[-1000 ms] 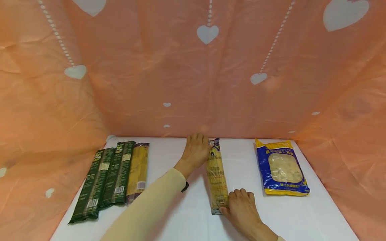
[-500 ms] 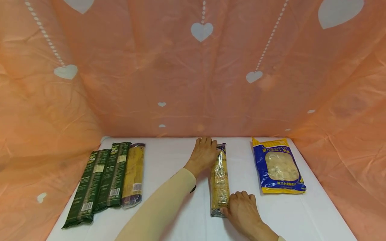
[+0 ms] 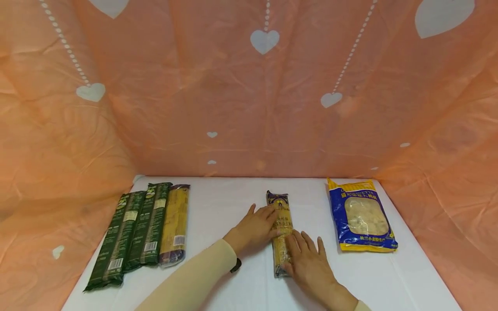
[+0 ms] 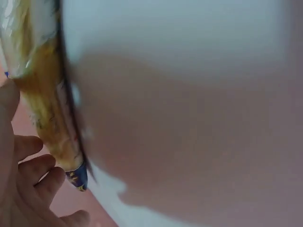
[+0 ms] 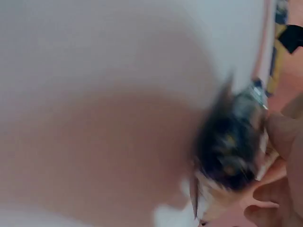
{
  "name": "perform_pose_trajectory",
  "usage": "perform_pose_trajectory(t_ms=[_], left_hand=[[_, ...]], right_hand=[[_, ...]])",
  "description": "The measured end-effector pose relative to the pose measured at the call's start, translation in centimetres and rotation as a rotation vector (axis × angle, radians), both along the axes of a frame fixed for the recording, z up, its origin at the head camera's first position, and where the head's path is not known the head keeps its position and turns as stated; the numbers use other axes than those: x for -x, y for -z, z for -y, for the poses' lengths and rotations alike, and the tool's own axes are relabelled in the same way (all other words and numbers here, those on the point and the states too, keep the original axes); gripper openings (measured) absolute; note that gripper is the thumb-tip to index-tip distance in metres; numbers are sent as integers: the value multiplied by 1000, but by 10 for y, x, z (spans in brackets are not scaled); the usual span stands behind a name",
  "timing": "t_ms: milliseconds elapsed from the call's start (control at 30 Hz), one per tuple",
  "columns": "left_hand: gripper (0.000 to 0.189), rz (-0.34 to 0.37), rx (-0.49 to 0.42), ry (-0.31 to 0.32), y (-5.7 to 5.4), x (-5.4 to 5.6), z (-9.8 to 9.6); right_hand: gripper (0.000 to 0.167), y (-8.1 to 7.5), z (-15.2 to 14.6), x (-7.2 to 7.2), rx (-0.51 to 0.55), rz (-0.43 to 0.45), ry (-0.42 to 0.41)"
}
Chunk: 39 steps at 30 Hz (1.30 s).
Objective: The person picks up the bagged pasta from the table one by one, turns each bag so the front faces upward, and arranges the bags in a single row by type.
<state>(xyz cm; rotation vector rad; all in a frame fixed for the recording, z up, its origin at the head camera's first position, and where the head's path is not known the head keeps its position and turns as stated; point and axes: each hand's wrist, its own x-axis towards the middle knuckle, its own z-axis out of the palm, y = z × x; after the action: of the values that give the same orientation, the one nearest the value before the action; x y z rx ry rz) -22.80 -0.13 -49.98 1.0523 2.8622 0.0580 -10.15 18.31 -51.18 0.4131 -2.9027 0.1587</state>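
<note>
Lying at your far left, two green packs (image 3: 132, 231) slant side by side, with a yellow-and-purple pack (image 3: 175, 222) just beside them; their matching long, slim shapes probably explain why they sit so closely in a row. The green film is glossy and opaque with crimped ends, while clear plastic on the third shows golden contents.

Next, your left hand (image 3: 253, 229) is unclenched, its fingers reaching onto the left side of the golden pack (image 3: 284, 222). That pack lies mid-way across the white table (image 3: 223, 203), pointing away from you, dark at both ends, its crinkled film catching the light. Your right hand (image 3: 311, 265) spreads over the nearer half from the other side, fingers extended; its wrist view is too blurred to tell how firmly it presses. With hands apart and facing across it, you seem to be steadying its narrow length.

At your right, a blue-and-yellow bag (image 3: 365, 218) lies well apart, perhaps because it is broader; pale contents show through its rounded window, and the shiny film is creased.
</note>
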Motion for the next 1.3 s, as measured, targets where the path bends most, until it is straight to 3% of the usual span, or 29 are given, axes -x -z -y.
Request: perform_pose_trajectory(t_ms=[100, 200, 333, 500, 767, 1033, 1167, 1300], left_hand=[[79, 43, 7, 37, 4, -7, 7], [81, 61, 9, 66, 8, -6, 9], [80, 22, 8, 101, 13, -1, 4], [79, -41, 23, 135, 14, 6, -16], [76, -81, 86, 107, 7, 12, -54], [66, -189, 187, 79, 7, 8, -89], [61, -194, 192, 80, 7, 3, -94], [62, -185, 210, 94, 7, 0, -81]], right_hand=[[70, 5, 4, -1, -50, 91, -39], [67, 7, 5, 0, -73, 112, -49], [66, 6, 0, 4, -81, 95, -41], [67, 5, -14, 9, -82, 80, -16], [70, 9, -43, 19, -117, 13, 20], [71, 10, -64, 26, -122, 19, 85], [70, 8, -72, 29, -124, 27, 94], [70, 5, -78, 30, -126, 33, 106]])
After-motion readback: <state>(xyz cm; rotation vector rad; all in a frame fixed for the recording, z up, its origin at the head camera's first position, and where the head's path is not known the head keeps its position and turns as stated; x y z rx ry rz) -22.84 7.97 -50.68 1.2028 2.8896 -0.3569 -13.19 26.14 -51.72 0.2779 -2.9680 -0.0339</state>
